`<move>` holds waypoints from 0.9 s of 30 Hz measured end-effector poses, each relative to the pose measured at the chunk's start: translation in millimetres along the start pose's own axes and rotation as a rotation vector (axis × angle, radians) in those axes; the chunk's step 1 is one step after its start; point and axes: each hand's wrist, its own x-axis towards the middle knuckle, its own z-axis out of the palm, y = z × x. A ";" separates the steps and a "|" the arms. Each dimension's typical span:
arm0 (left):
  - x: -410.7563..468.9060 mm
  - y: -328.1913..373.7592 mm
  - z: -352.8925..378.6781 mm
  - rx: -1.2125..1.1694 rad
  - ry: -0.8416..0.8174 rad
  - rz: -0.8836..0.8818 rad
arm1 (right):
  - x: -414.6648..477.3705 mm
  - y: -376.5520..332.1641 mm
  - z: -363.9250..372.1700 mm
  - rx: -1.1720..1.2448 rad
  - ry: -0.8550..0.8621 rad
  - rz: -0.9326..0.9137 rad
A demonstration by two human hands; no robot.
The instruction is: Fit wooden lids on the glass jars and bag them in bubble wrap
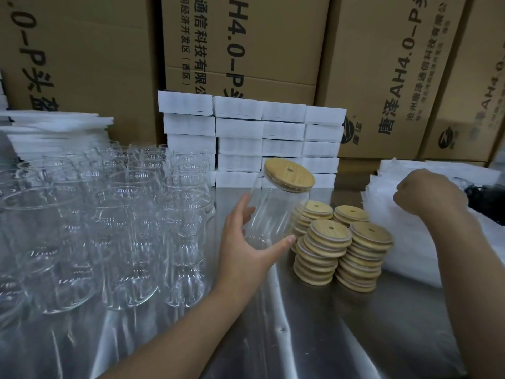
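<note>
Table (300,337): steel top, nearest thing in view. Both forearms reach in over it.

L side, near to mid: empty jars (109,214) packed mouth-up in a dense block, no lids on. Prob. parked there as feed stock, within easy reach of the left hand (246,247).

Left hand: thumb under the near side of the jar (270,214), fingers round its left side, clamped on the lower half of the glass. Jar is off the table, tilted w/ top leaning right and away. Lid (289,173) sits on the mouth and looks seated; centre hole visible. Judgement: the low grip leaves the top end free and the tilt aims it toward the bags (410,242), so the lid step is done for this one and bagging is next.

Just R of the jar: lid stacks (328,239), several piles, some leaning. They stand betw. glass and bags, so either hand can reach them.

Right hand (426,192): over the bag pile at R edge, back of hand to camera, fingers curled under. Tips hidden, so cannot tell if they pinch a bag or nothing. Likely after the top bag.

Risk: slick glass in a one-hand hold, and the leaning piles are close to the jar's base.

Far: white boxes (273,132) in rows against the cartons (273,36). Maybe for finished units, unsure.
</note>
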 end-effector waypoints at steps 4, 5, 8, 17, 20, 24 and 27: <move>-1.8 1.4 0.6 0.013 -0.024 0.011 | -2.0 -4.6 -2.5 -0.131 -0.169 -0.049; -2.1 1.7 0.8 0.015 -0.027 0.014 | -2.5 -5.4 -1.8 -0.146 -0.179 -0.039; -1.7 2.2 0.6 0.012 -0.025 0.021 | -4.9 -7.4 -2.9 -0.123 -0.131 -0.043; -3.9 11.6 0.1 -0.075 0.030 0.037 | -46.1 -42.9 -18.7 1.048 -0.082 -0.351; -7.9 18.0 1.0 -0.096 0.078 0.084 | -67.2 -74.6 -5.3 1.220 -0.292 -0.368; -9.9 27.7 1.3 -0.105 0.160 0.228 | -91.2 -107.5 27.0 1.273 -0.553 -0.333; -9.7 32.2 1.1 -0.084 0.175 0.273 | -103.6 -123.5 39.5 1.319 -0.702 -0.220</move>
